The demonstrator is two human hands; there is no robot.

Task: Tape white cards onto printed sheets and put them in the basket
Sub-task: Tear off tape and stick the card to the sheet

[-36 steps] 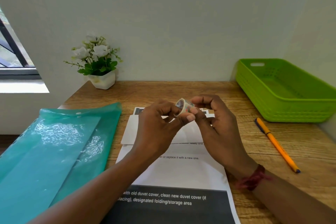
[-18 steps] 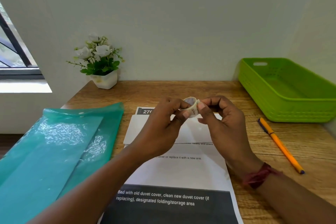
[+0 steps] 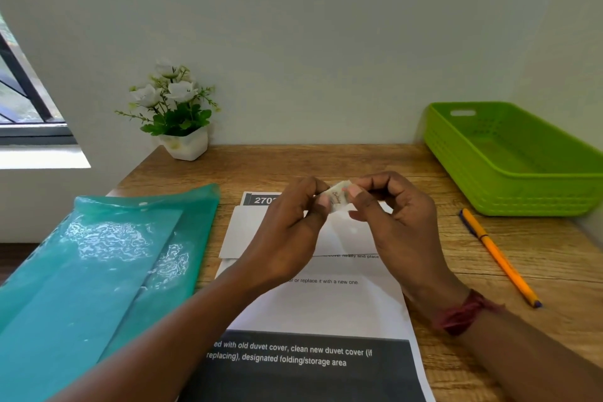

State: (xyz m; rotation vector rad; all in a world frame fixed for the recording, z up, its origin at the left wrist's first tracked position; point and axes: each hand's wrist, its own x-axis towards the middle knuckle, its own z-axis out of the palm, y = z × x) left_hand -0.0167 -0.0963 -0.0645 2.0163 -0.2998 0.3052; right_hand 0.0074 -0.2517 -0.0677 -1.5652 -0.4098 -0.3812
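tape roll (image 3: 337,201) pinched by left hand (image 3: 287,238) and right hand (image 3: 398,232) above "duvet cover" sheet (image 3: 326,310).

Head-worn wide-angle view, facing forward and down, close above left hand (image 3: 287,232) and right hand (image 3: 396,227)

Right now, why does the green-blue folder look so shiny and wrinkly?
Head view: daylight, likely from the window at left, makes white glare patches on the teal plastic folder; the window sill is washed out white; the tape roll pinched by the left hand and right hand looks slightly soft.
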